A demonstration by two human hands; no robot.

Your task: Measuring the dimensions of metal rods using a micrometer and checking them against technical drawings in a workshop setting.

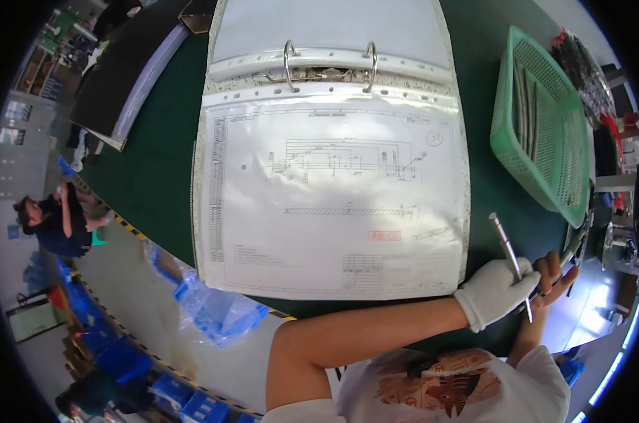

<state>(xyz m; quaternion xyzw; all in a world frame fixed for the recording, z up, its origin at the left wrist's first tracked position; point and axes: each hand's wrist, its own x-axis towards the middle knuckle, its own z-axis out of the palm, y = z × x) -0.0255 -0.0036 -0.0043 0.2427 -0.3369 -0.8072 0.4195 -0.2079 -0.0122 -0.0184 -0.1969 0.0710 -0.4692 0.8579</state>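
Observation:
My left hand, in a white glove, is closed around a slim silver pen-like tool. The tool slants, its thick end up and its narrow end pointing down past the fingers. Right beside it is my bare right hand, its fingers bent and partly covered by the glove. A long thin greyish piece runs up from these fingers; what they grip is not clear. Left of both hands, a ring binder lies open at a technical drawing in a clear sleeve.
A green plastic basket with several grey tube-like lengths stands at the right on the dark green table. Dark bundled parts lie beyond it. A black folder is at the far left. People, blue bins and floor show beyond the striped edge.

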